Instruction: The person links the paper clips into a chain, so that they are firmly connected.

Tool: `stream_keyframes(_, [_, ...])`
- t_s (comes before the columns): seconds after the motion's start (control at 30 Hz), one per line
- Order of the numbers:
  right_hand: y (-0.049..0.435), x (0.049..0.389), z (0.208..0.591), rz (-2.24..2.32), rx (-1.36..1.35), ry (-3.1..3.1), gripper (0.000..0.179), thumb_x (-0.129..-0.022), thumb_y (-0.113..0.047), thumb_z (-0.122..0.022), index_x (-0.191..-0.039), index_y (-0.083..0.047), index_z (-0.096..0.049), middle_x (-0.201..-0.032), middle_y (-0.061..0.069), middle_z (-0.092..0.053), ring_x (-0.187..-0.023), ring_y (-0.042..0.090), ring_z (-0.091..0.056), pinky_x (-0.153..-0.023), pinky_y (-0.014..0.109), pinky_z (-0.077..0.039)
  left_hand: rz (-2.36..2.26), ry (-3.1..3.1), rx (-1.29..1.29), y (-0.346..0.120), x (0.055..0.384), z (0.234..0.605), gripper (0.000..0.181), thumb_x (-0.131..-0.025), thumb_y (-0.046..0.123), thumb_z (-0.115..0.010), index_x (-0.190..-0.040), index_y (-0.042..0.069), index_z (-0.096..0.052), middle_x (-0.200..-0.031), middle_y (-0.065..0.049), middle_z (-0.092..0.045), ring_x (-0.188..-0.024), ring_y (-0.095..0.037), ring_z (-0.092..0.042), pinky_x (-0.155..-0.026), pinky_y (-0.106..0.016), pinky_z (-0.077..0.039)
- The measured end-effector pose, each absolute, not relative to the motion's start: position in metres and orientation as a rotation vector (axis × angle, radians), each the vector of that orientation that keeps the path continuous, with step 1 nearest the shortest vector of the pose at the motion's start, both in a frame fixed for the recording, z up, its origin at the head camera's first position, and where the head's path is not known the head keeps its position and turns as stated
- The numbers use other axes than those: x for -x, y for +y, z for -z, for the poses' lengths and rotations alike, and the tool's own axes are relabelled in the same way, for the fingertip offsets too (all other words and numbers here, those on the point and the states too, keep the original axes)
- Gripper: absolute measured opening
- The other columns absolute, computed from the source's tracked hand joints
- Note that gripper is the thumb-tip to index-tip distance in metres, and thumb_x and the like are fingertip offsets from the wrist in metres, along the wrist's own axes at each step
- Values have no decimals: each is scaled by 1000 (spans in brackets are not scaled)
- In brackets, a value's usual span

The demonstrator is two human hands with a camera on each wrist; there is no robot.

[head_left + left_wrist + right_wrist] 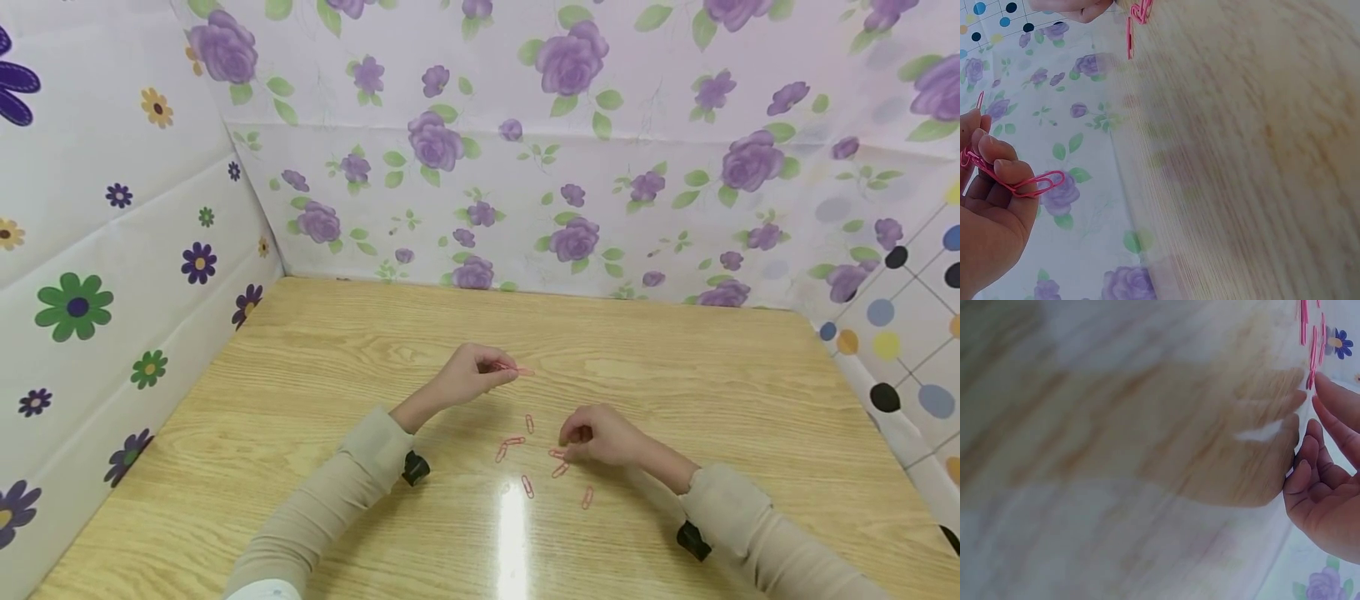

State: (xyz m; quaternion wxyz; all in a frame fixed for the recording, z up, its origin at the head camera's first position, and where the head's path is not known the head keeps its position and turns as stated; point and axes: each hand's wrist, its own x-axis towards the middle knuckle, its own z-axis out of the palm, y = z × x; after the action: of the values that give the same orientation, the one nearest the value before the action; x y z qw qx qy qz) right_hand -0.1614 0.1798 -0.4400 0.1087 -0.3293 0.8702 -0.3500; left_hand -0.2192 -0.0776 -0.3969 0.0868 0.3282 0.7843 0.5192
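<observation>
Mainly, the work lies in the middle of the wooden bench (352,333), where pink paper clips are held and scattered. The left hand (467,377) is raised over the far side of them, its grip clamped on a few linked clips (527,372); one end pokes out rightward past the fingertips in the head view, and the left wrist view shows the wire running across the curled fingers.

To the right and nearer, the right hand (606,437) is low at the bench, thumb and forefinger close together beside a loose clip (557,454). Whether that grip has pinched the clip, I cannot tell; its other fingers are bent in.

Just near of this clip lies a slanted clip (560,470). A single clip (529,424) lies on the far side, between the hands, with a close pair (514,440) to its near left. Two more lie nearest the person: a left one (527,486) and a right one (587,498).

Both arms wear beige sleeves (371,454), each with a black wrist device (415,468) below the cuff. Behind the bench hangs a purple-rose cloth (435,142).
</observation>
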Motion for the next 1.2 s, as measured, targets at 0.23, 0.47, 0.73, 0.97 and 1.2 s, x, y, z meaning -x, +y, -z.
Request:
stream_keyframes(0.23, [178, 161, 441, 977, 1004, 2606, 6, -75, -7, -73, -77, -9, -67, -72, -6, -55, -66, 7, -46, -58, 22, -41, -1547, 2338, -989, -79, 218, 396, 14, -88, 11, -61, -91, 0, -69, -61, 1, -54, -47, -9, -38, -45, -22, -33])
stream_keyframes(0.47, [177, 161, 439, 932, 1023, 2636, 9, -76, -5, -71, -71, -10, -66, -68, -7, -55, -63, 4, -44, -56, 21, -40, -1553, 2338, -965, -79, 217, 395, 14, -88, 10, -61, -91, -1, -69, -61, -2, -54, -48, -8, -38, -45, -22, -33])
stream_keyframes(0.73, [175, 162, 438, 882, 1035, 2657, 11, -77, -3, -70, -70, -9, -64, -67, -7, -54, -62, 4, -44, -56, 21, -39, -1541, 2358, -978, -78, 214, 392, 15, -88, 4, -59, -92, -9, -66, -62, -3, -54, -49, -7, -38, -46, -21, -32])
stream_keyframes(0.97, [174, 162, 437, 863, 1046, 2626, 13, -81, -3, -66, -71, -9, -63, -68, -7, -55, -62, 4, -44, -57, 21, -40, -1531, 2356, -992, -79, 218, 399, 12, -88, 9, -61, -89, 1, -70, -61, -3, -55, -48, -8, -35, -47, -21, -31])
stream_keyframes(1.2, [180, 168, 435, 984, 918, 2554, 12, -89, -8, -58, -77, -8, -61, -69, -5, -54, -60, 5, -42, -55, 21, -38, -1537, 2354, -1009, -80, 218, 401, 14, -88, 10, -61, -90, -1, -69, -62, -2, -56, -49, -8, -36, -46, -22, -32])
